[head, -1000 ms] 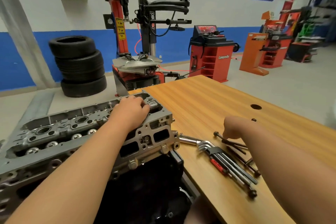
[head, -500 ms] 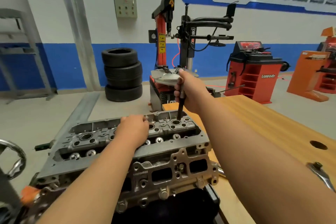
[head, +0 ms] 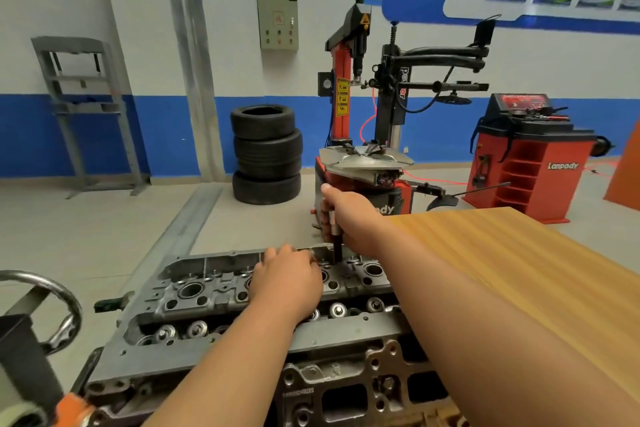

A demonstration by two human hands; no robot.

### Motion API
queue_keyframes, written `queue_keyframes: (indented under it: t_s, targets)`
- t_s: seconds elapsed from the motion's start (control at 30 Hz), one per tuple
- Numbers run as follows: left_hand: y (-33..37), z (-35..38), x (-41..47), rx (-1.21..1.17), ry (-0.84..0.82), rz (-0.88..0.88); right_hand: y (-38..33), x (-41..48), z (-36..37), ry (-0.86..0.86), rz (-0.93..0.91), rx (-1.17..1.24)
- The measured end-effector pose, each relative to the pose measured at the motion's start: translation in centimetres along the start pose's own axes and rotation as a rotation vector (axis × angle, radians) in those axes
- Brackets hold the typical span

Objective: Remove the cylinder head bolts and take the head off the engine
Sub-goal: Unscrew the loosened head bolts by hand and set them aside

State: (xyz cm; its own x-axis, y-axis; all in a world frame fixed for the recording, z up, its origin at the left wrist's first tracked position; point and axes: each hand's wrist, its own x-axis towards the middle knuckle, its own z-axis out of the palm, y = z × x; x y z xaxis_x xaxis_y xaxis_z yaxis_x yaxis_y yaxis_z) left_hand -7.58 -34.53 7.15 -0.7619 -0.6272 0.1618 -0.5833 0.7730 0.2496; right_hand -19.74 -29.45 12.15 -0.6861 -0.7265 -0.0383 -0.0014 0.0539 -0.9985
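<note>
The grey cast cylinder head (head: 214,295), dotted with round bores and shiny valve springs, sits just left of the wooden bench (head: 519,270), left hand (head: 287,279) lying loose-fingered on top, right hand (head: 346,218) clenched round an upright tool (head: 335,248) at its far edge.

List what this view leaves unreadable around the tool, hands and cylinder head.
Head view:
tool tip: sunk in a cylinder head well, so any bolt is hidden.
tool's top: wrapped by the right hand.
head's middle: covered by the left hand.
head's near side: cut off by the bottom edge.
stamped number there: too small.
</note>
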Motion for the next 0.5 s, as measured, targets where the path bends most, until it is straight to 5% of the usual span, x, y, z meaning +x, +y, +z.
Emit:
queue_keyframes:
  t_s: [0.23,0.5]
  targets:
    - [0.0,-0.2,-0.3,-0.111,0.026,-0.015,0.9,-0.7,-0.4,0.298,-0.21,-0.376]
    - [1.8,-2.1,2.4,-0.372,0.004,-0.046,1.7,-0.1,0.8,0.184,-0.312,-0.538]
